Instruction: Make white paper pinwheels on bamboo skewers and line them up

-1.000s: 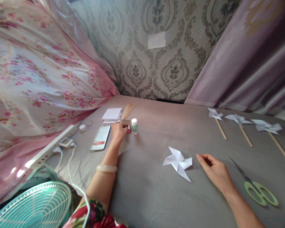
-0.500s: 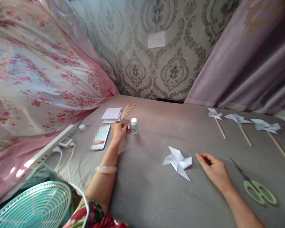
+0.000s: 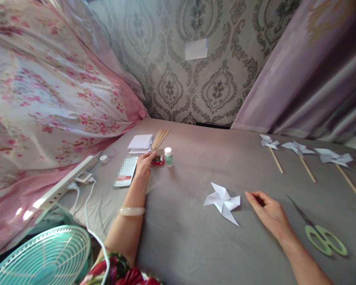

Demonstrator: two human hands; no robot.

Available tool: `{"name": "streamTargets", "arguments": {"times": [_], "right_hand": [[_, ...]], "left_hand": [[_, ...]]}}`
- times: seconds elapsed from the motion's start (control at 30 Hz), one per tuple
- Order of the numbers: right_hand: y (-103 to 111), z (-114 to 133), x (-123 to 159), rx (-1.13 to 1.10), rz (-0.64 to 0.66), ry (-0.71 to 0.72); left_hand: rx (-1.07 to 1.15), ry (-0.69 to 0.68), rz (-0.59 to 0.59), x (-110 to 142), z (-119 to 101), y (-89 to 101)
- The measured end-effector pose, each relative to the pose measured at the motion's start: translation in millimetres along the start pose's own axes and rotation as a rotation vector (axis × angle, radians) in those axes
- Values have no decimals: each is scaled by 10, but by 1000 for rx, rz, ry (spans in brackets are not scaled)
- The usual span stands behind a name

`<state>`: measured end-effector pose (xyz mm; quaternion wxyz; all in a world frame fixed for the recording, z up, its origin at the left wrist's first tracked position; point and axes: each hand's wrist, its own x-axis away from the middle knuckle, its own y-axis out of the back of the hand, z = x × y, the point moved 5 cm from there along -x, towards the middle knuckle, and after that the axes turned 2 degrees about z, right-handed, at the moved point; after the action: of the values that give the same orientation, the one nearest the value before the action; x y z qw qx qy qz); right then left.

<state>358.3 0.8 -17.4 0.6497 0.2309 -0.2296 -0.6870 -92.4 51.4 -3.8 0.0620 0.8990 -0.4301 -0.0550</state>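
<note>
My left hand reaches far forward, fingers curled, fingertips at the edge of a small red box of pins; whether it pinches anything I cannot see. A small white bottle stands just right of the box. My right hand rests on the grey cloth, fingers loosely curled, empty, just right of a folded white paper pinwheel lying flat without a stick.
A phone, a stack of white paper and wooden sticks lie near the left hand. Three finished pinwheels on sticks lie far right, green scissors near right. A power strip and fan at left.
My left hand has drawn back slightly from over the red box, which now shows open with its contents. The right hand stays put.
</note>
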Motion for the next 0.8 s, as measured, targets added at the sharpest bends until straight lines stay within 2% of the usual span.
{"name": "streamTargets", "arguments": {"times": [0.17, 0.23, 0.3, 0.37, 0.43, 0.5, 0.6, 0.7, 0.8], "right_hand": [[1, 18, -8, 0, -15, 36], [0, 29, -10, -9, -21, 46], [-7, 36, -11, -18, -20, 52], [-16, 36, -16, -27, -19, 55], [-18, 31, -25, -44, -28, 53], [-1, 32, -34, -77, -59, 46], [43, 124, -21, -137, -98, 77], [75, 382, 59, -171, -94, 157], [61, 785, 213, -172, -63, 325]], "left_hand": [[170, 23, -170, 57, -153, 152], [273, -34, -208, 137, -305, 197], [518, -146, -180, 274, -506, 174], [709, -146, -55, 462, -677, 36], [831, -93, 155, 699, -822, -198], [935, 7, 352, 960, -903, -454], [1038, 237, 593, 1333, -907, -800], [1070, 440, 731, 1629, -847, -1024], [1046, 562, 790, 1833, -774, -1143]]}}
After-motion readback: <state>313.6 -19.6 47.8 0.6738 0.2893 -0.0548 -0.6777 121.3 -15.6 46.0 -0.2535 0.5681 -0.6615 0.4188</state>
